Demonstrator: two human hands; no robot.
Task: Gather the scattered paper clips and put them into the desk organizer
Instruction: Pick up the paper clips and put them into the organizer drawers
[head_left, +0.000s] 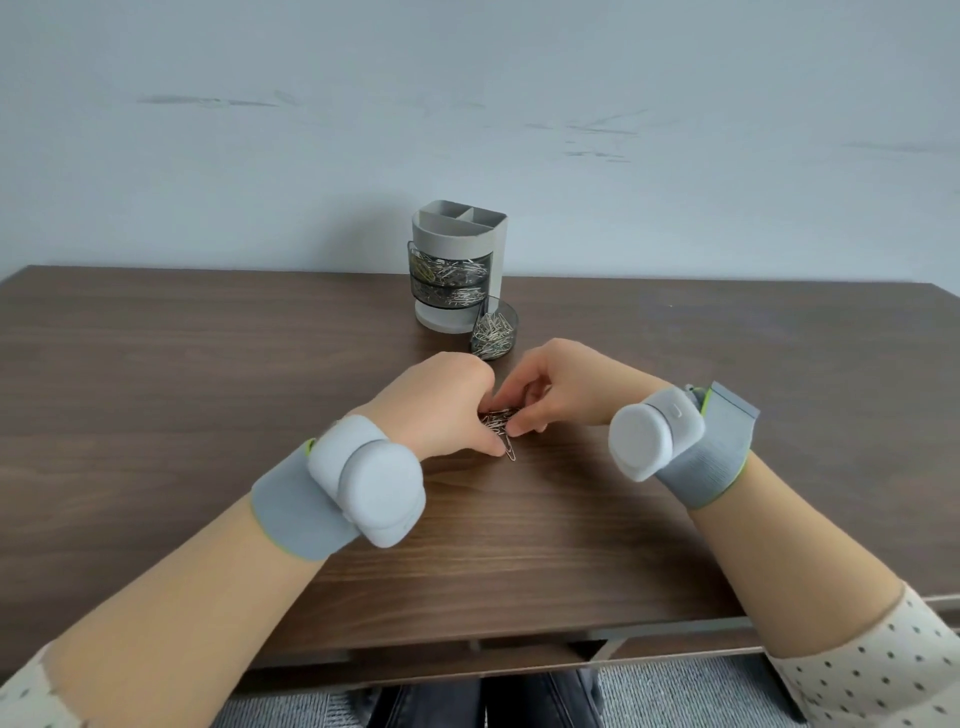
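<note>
Paper clips (501, 422): a small silver heap on the tabletop (208, 374), lying between the two hands and touching both.
Left hand (441, 402): fingers curled over its side of the heap, thumb against the clip nearest the person; it grips the paper clips.
Right hand (558, 387): fingers bent inward, tips pinching the heap from the opposite side.
Desk organizer (460, 244): upright, well beyond both hands; its two upper clear tiers are closed and hold clips.
Open tray (496, 332): lowest tier, swung out, just beyond the knuckles of both hands, partly filled with clips.
Progress: judged late. The only loose clips seen are those between the hands. What remains is lifting this heap, dropping it into the open tray and probably swinging the tray shut.
Hidden: the left fingertips sit behind the back of that hand, any clips under the palms cannot be seen, the heap is too small to count, and the organizer's top compartments show no contents from this angle.
</note>
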